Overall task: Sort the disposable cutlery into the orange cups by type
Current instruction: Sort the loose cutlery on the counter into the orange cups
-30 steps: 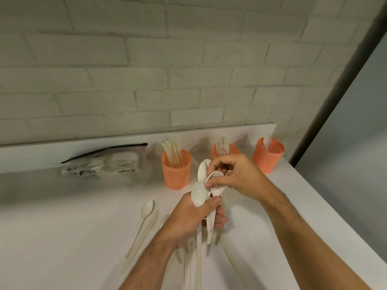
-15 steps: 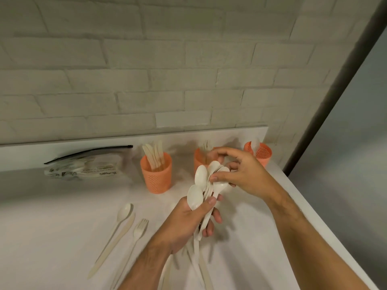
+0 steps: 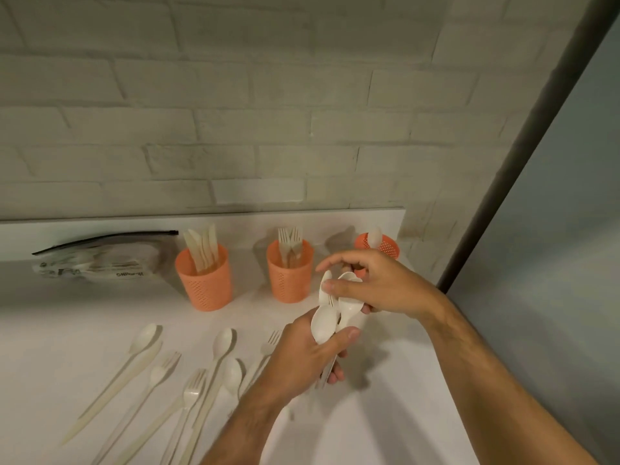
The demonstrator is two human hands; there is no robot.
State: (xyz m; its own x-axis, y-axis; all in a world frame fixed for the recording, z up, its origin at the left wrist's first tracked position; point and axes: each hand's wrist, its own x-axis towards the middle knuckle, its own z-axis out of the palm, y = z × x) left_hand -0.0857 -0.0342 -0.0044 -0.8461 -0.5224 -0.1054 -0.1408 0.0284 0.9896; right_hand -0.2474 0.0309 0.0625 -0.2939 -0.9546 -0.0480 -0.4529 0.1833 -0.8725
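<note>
Standing — three orange cups (image 3: 204, 280) (upright)

views: just one, head-worn, wide-angle
facing: forward and down over the white table (image 3: 84, 337) toward the brick wall (image 3: 235, 129)
closeness: pretty near, both forearms fill the bottom of frame
overlap: nothing to share, single cam

right cup (image 3: 385, 246) half hidden by hands; loose cutlery (image 3: 188, 414) handles cut off below.

Left hand (image 3: 302, 355) fingers curled, gripping white plastic spoons (image 3: 327, 322); right hand (image 3: 379, 285) above, fingers pinching their bowls.
</note>
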